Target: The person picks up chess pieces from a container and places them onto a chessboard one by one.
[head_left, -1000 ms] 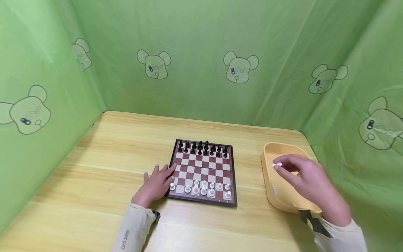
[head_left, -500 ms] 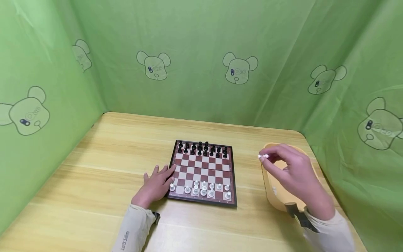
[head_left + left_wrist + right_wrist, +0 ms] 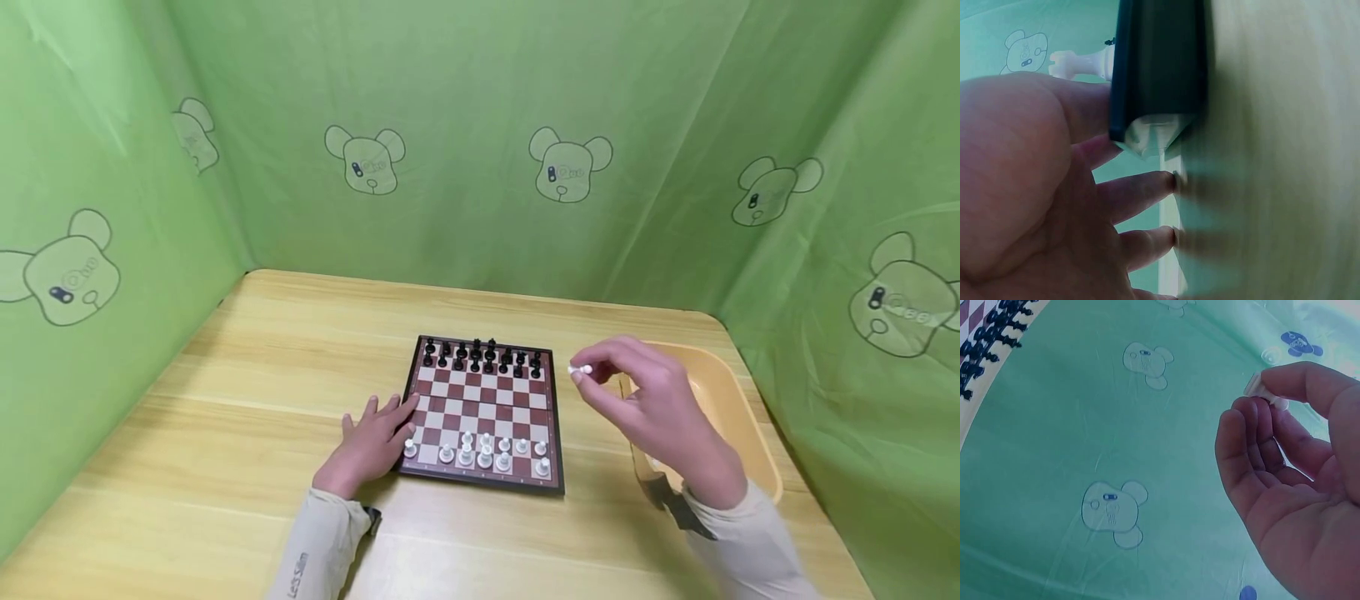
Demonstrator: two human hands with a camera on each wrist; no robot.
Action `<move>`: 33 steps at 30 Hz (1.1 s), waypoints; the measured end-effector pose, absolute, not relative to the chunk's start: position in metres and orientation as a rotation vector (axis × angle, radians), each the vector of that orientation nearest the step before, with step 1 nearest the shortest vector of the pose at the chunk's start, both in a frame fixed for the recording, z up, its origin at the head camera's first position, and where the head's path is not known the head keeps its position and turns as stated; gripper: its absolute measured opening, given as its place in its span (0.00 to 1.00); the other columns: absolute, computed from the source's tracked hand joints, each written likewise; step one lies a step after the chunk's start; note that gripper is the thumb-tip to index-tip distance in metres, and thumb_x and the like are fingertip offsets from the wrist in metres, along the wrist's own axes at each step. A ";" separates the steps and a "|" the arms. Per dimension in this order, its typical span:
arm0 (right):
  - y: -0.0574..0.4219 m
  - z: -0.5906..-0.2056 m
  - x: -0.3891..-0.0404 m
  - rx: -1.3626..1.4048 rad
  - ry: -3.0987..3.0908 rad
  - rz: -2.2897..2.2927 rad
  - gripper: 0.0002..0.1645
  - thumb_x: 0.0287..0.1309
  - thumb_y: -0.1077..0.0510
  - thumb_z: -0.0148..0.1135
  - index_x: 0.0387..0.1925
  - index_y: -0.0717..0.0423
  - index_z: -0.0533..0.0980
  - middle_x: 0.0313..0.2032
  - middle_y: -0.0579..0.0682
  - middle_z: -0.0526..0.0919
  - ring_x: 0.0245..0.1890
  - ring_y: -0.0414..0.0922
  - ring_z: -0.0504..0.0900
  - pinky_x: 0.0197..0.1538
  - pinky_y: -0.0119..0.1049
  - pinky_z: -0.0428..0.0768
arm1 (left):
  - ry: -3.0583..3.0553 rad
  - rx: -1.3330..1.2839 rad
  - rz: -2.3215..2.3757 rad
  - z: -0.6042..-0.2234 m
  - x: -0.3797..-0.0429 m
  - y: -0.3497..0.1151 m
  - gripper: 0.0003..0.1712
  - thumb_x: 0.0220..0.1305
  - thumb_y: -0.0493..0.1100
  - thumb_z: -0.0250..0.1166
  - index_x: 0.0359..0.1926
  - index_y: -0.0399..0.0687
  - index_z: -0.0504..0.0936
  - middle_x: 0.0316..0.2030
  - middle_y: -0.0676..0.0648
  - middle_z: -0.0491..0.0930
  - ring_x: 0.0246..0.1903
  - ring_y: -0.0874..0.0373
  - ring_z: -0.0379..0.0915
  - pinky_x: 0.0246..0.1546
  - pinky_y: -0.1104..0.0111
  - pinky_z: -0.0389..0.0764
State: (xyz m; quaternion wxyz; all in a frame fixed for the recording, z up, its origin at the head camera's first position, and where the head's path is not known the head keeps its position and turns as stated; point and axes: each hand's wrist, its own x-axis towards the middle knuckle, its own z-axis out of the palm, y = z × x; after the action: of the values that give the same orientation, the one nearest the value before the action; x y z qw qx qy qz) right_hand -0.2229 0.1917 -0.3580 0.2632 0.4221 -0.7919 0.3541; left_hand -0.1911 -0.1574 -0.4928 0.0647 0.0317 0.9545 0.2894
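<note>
A white chess pawn [image 3: 581, 369] is pinched between the thumb and fingertips of my right hand [image 3: 660, 408], held in the air between the board and the orange tray. The right wrist view shows the pawn [image 3: 1266, 394] lying sideways in that pinch. My left hand [image 3: 367, 454] rests spread at the left edge of the chessboard [image 3: 480, 407], touching its rim. Close to the left thumb stands a white rook [image 3: 410, 450], also seen beyond the rim in the left wrist view. Several white pieces [image 3: 485, 457] stand in the two near rows, with gaps between some.
Black pieces [image 3: 476, 354] fill the two far rows of the board. An orange tray [image 3: 738, 400] sits on the wooden table [image 3: 300, 333] at the right, partly covered by my right forearm and hand. Green curtains [image 3: 465, 242] with bear faces surround the table.
My right hand has moved left from above the orange tray towards the board, carrying the pawn. The left hand and the pieces on the board have stayed in place.
</note>
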 end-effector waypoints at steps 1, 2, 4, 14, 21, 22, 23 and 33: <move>0.189 -0.358 -0.223 1.148 -2.143 0.961 0.11 0.54 0.69 0.70 0.39 0.57 0.85 0.37 0.45 0.87 0.34 0.38 0.81 0.40 0.23 0.80 | 2.878 0.093 0.875 -0.493 -0.191 -0.157 0.30 0.81 0.50 0.50 0.80 0.55 0.63 0.77 0.36 0.58 0.77 0.27 0.40 0.69 0.25 0.34; 0.187 -0.359 -0.223 1.152 -2.149 0.969 0.10 0.54 0.69 0.70 0.39 0.57 0.85 0.37 0.45 0.87 0.35 0.38 0.81 0.39 0.23 0.80 | 2.877 0.092 0.874 -0.493 -0.191 -0.157 0.30 0.81 0.50 0.50 0.80 0.55 0.63 0.77 0.36 0.58 0.77 0.27 0.40 0.69 0.25 0.34; 0.182 -0.359 -0.224 1.159 -2.157 0.981 0.10 0.54 0.69 0.71 0.39 0.57 0.85 0.38 0.46 0.87 0.35 0.38 0.81 0.38 0.22 0.80 | 2.877 0.092 0.878 -0.494 -0.191 -0.157 0.31 0.81 0.51 0.50 0.80 0.55 0.63 0.77 0.36 0.58 0.77 0.28 0.40 0.69 0.25 0.34; 0.157 -0.360 -0.229 1.252 -2.068 1.019 0.13 0.52 0.72 0.71 0.40 0.58 0.85 0.38 0.46 0.87 0.33 0.41 0.81 0.37 0.22 0.80 | 2.873 0.092 0.894 -0.496 -0.191 -0.157 0.31 0.81 0.51 0.51 0.80 0.55 0.62 0.77 0.36 0.58 0.77 0.28 0.40 0.69 0.25 0.33; 0.139 -0.362 -0.233 1.290 -2.037 1.061 0.13 0.53 0.72 0.71 0.40 0.59 0.84 0.37 0.46 0.87 0.31 0.40 0.81 0.34 0.26 0.82 | 2.875 0.087 0.885 -0.495 -0.191 -0.158 0.31 0.81 0.51 0.50 0.80 0.55 0.62 0.77 0.36 0.58 0.77 0.28 0.40 0.69 0.25 0.34; 0.137 -0.362 -0.233 1.292 -2.034 1.066 0.13 0.53 0.72 0.71 0.40 0.59 0.84 0.37 0.47 0.87 0.32 0.40 0.81 0.34 0.27 0.82 | 2.875 0.087 0.884 -0.494 -0.191 -0.158 0.31 0.81 0.51 0.50 0.80 0.55 0.62 0.77 0.36 0.58 0.77 0.28 0.40 0.69 0.25 0.34; 0.135 -0.363 -0.233 1.295 -2.033 1.072 0.12 0.53 0.72 0.71 0.40 0.60 0.84 0.37 0.47 0.87 0.32 0.40 0.81 0.34 0.26 0.82 | 2.876 0.088 0.885 -0.495 -0.191 -0.158 0.31 0.81 0.51 0.50 0.80 0.55 0.62 0.77 0.36 0.58 0.77 0.28 0.40 0.69 0.25 0.34; 0.119 -0.372 -0.234 1.336 -2.083 1.127 0.10 0.57 0.70 0.70 0.41 0.61 0.84 0.37 0.47 0.86 0.33 0.40 0.81 0.31 0.29 0.84 | 2.880 0.093 0.884 -0.495 -0.192 -0.157 0.31 0.81 0.51 0.50 0.80 0.55 0.63 0.77 0.36 0.58 0.77 0.27 0.40 0.69 0.24 0.34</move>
State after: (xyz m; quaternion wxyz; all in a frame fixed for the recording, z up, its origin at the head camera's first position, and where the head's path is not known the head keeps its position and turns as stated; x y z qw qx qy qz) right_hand -0.2342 0.1190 -0.3723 0.2097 0.4803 -0.7491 0.4052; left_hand -0.1920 -0.1568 -0.4948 0.0635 0.0307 0.9536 0.2927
